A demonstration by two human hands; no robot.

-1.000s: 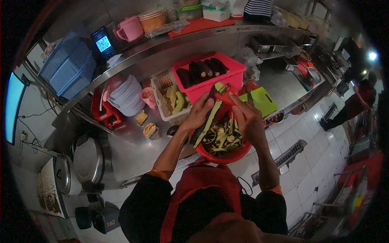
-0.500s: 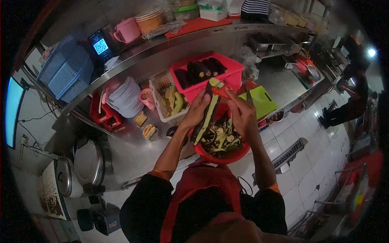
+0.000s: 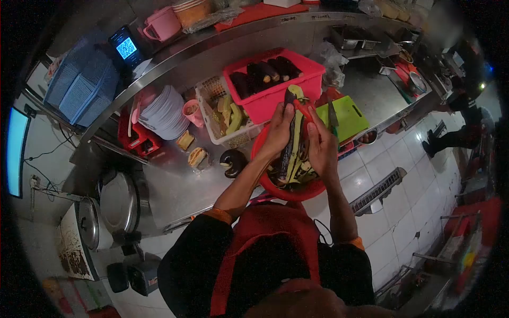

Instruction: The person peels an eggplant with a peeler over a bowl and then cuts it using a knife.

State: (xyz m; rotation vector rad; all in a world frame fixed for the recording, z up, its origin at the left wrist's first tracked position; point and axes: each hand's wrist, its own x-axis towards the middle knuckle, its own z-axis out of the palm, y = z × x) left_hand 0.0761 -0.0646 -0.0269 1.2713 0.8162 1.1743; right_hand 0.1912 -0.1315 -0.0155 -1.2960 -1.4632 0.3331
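My left hand [image 3: 278,131] is wrapped round a long dark eggplant [image 3: 289,153], partly peeled, with pale green strips bared along it. In my right hand [image 3: 323,144] is a red peeler [image 3: 303,108], against the upper part of the eggplant; its blade is hard to make out. Both hands are above a red bowl [image 3: 297,195] of dark and pale peelings, which the eggplant's lower end overlaps. Beyond them, a bright pink bin [image 3: 260,110] holds several whole eggplants [image 3: 269,73]. A white basket [image 3: 233,139] with pale green peeled pieces stands left of the bin.
Right of the bowl lies a green cutting board [image 3: 350,117] with a knife [image 3: 333,114]. A shiny dark round item [image 3: 233,162] and a wrapped bun-like item [image 3: 198,158] rest on the steel counter [image 3: 172,177]. Stacked plates [image 3: 163,116] stand left; a person [image 3: 450,139] stands far right.
The eggplant has turned more upright, its lower end now over the peelings. My right hand has shifted slightly with the peeler. The view has shifted, uncovering more of the dark round item.
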